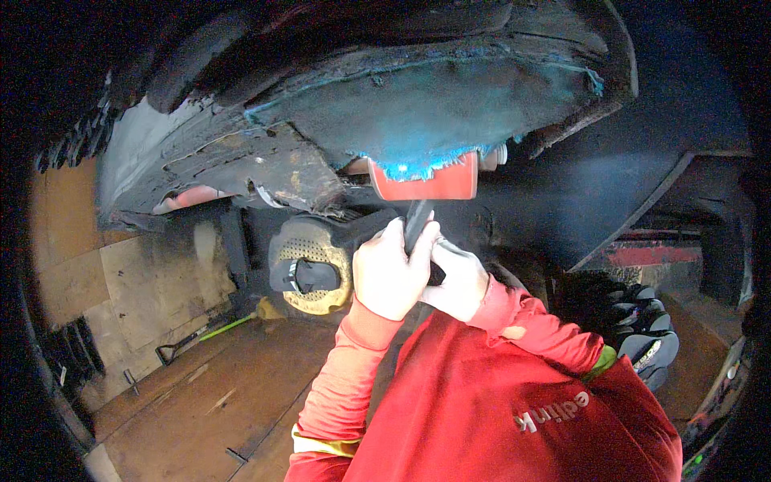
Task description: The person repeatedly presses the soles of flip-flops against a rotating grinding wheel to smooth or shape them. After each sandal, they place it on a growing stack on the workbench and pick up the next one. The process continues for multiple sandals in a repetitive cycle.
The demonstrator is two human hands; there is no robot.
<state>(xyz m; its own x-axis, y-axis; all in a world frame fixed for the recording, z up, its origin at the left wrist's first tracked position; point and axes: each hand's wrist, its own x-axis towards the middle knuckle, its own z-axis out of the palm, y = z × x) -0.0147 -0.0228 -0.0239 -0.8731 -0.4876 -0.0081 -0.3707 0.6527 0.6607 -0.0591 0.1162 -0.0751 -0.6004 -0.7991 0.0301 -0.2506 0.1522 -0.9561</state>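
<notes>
My left hand [391, 271] and my right hand [459, 281] are close together in the middle, both closed around a dark flat sole-like piece [418, 225]. The piece stands nearly edge-on, and its lower part is hidden by my fingers. Its upper end comes close to an orange-red curved band [426, 184] on the machine, which looks like a sanding belt. Whether they touch, I cannot tell. A frayed blue-grey cloth [434, 108] hangs over the top of the band.
Left of my hands, a dark sandal [312, 275] lies on a yellow perforated round surface [299, 239]. Several dark flip-flops [650, 345] are heaped at the right. Dusty machine housing [233, 165] extends overhead at left. A green-handled tool [227, 327] lies on the brown floor [217, 402].
</notes>
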